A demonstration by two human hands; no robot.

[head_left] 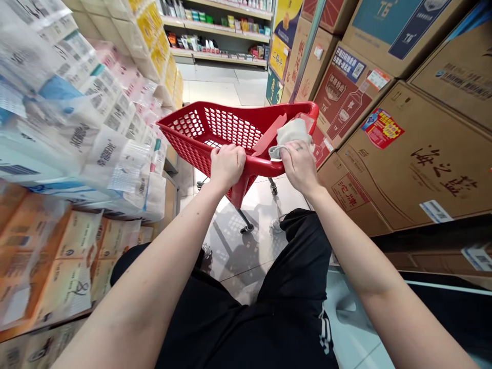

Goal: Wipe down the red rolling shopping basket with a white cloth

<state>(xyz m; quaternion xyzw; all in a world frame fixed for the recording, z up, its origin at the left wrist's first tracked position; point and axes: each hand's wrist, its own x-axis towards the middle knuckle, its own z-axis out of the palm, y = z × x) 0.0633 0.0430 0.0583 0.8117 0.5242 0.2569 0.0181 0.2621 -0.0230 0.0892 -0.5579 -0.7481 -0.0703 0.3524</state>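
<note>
A red plastic shopping cart [200, 134] stands on the tiled floor in front of me, its basket looking empty. My left hand [227, 165] is closed around the cart's near rim. My right hand [300, 166] is closed on a pale grey cloth [292, 132], pressing it against the right end of the rim by the red handle flap [269, 135]. Both forearms reach forward over my black trousers.
Stacks of wrapped tissue packs [96, 133] line the left side of the narrow aisle. Brown cardboard boxes [415, 164] are piled high on the right. Shelves with small goods [215, 31] stand beyond the cart. Glossy floor tiles [246, 251] show between my legs.
</note>
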